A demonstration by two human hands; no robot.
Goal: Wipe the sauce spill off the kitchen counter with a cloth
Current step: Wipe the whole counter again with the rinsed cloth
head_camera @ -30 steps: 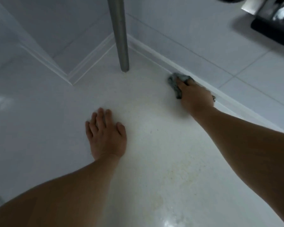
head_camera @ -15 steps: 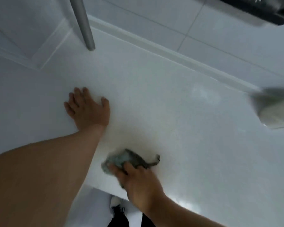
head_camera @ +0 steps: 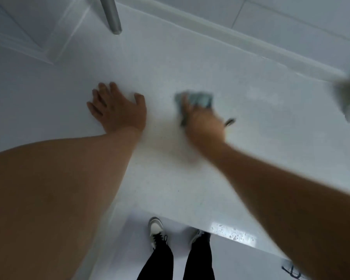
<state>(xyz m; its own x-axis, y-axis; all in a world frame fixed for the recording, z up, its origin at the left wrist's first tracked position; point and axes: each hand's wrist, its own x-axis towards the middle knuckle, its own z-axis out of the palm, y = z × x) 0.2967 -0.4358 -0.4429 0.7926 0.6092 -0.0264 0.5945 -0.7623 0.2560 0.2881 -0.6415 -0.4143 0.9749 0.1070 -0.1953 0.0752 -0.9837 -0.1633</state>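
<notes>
Grey cloth (head_camera: 196, 100), gripped by the right hand (head_camera: 204, 126), has swept back mid-counter (head_camera: 251, 122) beside the flat, open left hand (head_camera: 117, 112); wiping continues.

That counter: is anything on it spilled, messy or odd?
Yes. A faint yellowish smear stains the white counter between the left hand and the right hand, which presses a grey cloth there. Blur hides finer detail.

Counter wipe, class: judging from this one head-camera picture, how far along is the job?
Done: no distinct sauce patch shows on the counter, though blur limits certainty. In hand: the right hand presses the cloth onto the counter, blurred by motion, while the left hand rests flat beside it. Left: perhaps a faint brownish tinge between the hands.
</notes>
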